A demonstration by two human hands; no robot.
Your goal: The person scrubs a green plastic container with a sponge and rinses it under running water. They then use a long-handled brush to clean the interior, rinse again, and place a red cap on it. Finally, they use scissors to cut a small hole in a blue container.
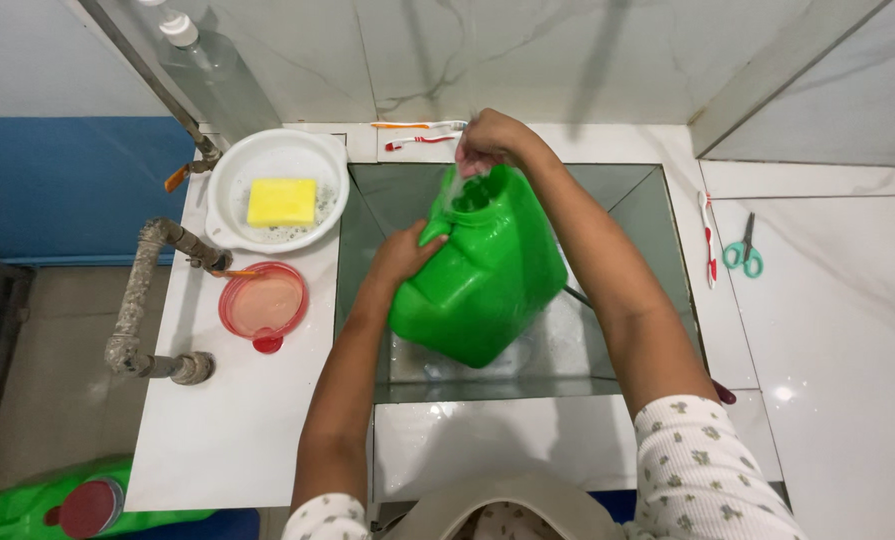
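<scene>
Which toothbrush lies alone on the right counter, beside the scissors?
The red and white toothbrush, pointing away next to the green scissors. The other two toothbrushes lie behind the sink.

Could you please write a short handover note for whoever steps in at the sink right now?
Left hand: grips the handle side of the green jug, which is tilted over the sink.
Right hand: at the jug's mouth, fingers on something small and clear; I cannot tell what.
Nearby: yellow sponge in the white bowl, red lid on the counter to the left.
Done: lid is off, jug is in the sink.
Left: jug not yet set down or capped.
</scene>
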